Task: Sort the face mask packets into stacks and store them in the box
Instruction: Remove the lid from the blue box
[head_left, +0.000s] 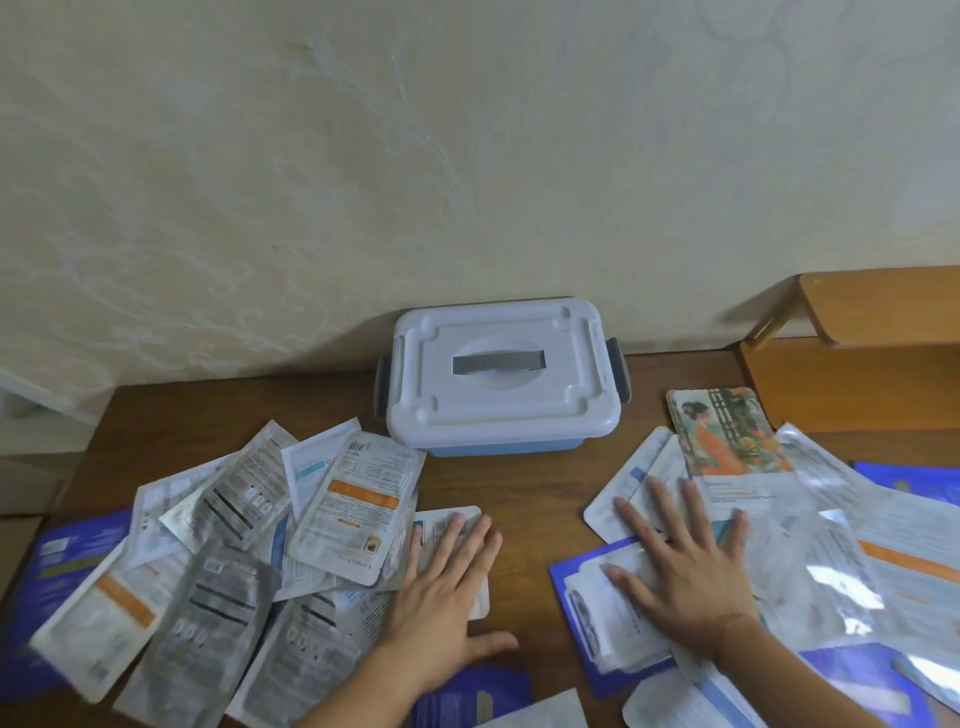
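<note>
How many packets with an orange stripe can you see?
3: one atop the left pile, one at that pile's lower left, one at the far right. Others may be buried.

Two bare forearms come in from the bottom edge, with no sleeves, rings, watch or bracelets showing, ending in the left hand (447, 587) and the right hand (685, 577), each with five slim fingers (696, 514) and short, unpainted nails.
</note>
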